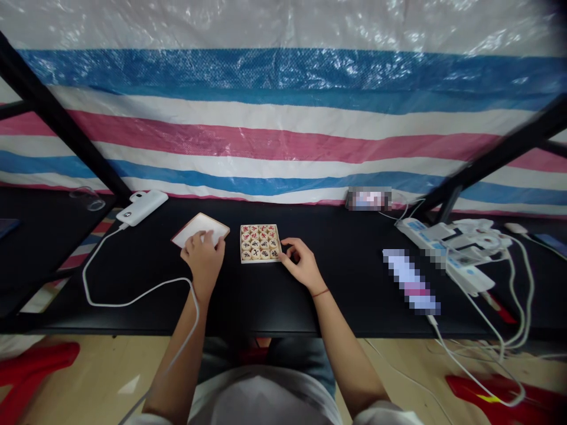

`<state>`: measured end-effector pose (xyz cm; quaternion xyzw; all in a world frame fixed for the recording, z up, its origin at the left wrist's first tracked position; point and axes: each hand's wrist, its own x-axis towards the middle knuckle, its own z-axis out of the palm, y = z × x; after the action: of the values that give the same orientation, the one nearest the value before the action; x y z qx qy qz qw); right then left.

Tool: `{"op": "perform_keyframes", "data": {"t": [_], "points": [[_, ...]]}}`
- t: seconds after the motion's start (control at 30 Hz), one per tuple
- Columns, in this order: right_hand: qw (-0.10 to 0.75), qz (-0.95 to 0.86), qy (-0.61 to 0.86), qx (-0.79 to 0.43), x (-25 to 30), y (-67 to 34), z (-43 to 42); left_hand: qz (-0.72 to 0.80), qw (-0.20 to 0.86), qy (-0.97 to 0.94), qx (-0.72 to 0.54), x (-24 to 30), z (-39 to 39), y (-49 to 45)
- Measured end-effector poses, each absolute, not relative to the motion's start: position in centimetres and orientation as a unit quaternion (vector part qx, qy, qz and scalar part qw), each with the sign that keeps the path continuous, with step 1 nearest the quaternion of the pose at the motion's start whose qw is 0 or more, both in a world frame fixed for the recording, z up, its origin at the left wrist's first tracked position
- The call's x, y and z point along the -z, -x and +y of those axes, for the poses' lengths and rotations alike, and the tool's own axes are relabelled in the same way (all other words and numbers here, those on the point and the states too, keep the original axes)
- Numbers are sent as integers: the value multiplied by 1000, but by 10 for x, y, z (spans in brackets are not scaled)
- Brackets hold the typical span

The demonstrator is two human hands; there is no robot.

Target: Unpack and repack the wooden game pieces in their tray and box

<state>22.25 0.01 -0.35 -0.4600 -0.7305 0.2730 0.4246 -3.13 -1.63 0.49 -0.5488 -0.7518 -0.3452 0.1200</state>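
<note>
On the black tabletop [133,313], a shallow wooden tray [243,243] holds several round wooden Chinese chess pieces [259,242] packed in rows, with red and black characters on them. My left hand [202,261] rests on the near part of a white, brown-rimmed square lid [199,229], its fingers lying across the surface. To the right of the tray, my right hand [297,264] lies on the tabletop, fingers loosely curled. Its fingertips are at or very near the tray's right edge.
A white power bank [142,208] with a white cable sits back left. On the right are a white power strip [443,254] with tangled cables and a pixelated flat object [411,282]. Another pixelated object [368,198] stands at the back, before a striped tarp [283,141].
</note>
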Motion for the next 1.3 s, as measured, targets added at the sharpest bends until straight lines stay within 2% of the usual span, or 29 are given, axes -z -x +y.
{"op": "perform_keyframes", "data": {"t": [0.13,0.27,0.43,0.53,0.6,0.67,0.83,0.97,1.3], "points": [[443,-723,464,-256,2,-221,0,-778,54,564,270,-17,-22,37],[450,-715,484,-226,1,-219,0,-709,-27,569,416,-52,-31,27],[463,-698,464,-289,6,-216,1,-591,-264,448,617,-75,-32,3],[496,-672,433,-338,9,-210,-2,-533,-421,372,633,-63,-22,-9],[509,-652,439,-349,10,-205,-4,-530,-482,338,611,-49,-14,-12],[517,-629,458,-355,8,-200,-6,-554,-471,330,601,-35,-8,-11],[492,-616,517,-334,3,-192,-3,-650,-324,435,533,-14,-2,-2],[461,-622,554,-306,2,-190,0,-689,-325,457,459,-7,2,1],[409,-656,577,-263,2,-192,2,-698,-243,545,396,1,1,4]]}}
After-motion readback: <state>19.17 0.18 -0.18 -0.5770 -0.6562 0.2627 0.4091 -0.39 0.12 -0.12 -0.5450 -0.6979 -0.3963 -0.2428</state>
